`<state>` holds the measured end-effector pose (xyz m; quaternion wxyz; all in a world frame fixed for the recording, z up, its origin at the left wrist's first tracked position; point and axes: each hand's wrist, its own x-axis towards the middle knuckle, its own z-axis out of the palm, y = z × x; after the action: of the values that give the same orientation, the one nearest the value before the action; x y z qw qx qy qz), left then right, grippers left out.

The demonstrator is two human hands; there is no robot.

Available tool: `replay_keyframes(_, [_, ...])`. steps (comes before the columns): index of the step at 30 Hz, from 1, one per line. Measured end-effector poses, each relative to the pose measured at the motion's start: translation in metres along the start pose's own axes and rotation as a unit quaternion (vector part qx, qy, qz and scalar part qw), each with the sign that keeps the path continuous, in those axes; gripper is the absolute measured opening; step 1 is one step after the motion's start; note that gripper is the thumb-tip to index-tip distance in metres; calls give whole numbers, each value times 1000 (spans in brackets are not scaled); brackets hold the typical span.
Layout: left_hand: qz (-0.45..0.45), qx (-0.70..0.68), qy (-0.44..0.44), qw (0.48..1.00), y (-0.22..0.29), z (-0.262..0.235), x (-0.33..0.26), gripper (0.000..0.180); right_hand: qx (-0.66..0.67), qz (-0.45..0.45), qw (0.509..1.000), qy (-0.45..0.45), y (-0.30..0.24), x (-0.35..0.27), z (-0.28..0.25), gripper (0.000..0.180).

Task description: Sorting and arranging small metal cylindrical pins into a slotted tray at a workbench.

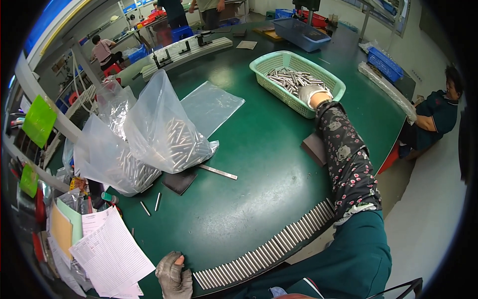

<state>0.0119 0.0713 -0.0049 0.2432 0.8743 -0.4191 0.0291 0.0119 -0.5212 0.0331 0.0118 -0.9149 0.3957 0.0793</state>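
Note:
My right hand [313,93], in a white glove, reaches into a light green plastic basket [261,77]. It touches the heap of short metal pins [291,78] there; its fingers are largely hidden, so what they hold does not show. A long row of similar metal pins [264,253] lies side by side along the table's near edge. At the row's left end rests my left hand [174,275], in a grey glove with one bare fingertip. Its fingers are bent and somewhat apart, with nothing seen in them.
Clear plastic bags of pins [181,142] stand on the green table [259,149] at left. Near them lie a flat metal strip [218,172], loose pins [158,202] and paper sheets [114,254]. A blue bin [301,35] sits far back; a person [438,117] sits at right.

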Motion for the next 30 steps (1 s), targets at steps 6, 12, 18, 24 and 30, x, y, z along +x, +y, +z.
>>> replay_keyframes(6, [-41, -54, -22, 997, -2, 3, -4, 38, 38, 51, 996, 56, -3, -13, -11, 38])
replay_keyframes(12, [2, -52, 44, 998, 6, 3, -2, 39, 180, 3, 974, 139, 21, -11, -3, 44])
replay_keyframes(18, [13, -61, 47, 997, 2, 4, -4, 38, 290, -45, 939, 181, 33, -37, -13, 45])
replay_keyframes(24, [28, -73, 80, 994, -5, 7, -4, 35, 618, -161, 757, 142, -20, -102, -30, 36])
replay_keyframes(30, [-119, -353, -26, 927, 56, -16, 50, 44, 584, -162, 783, -139, -107, -243, -37, 37])
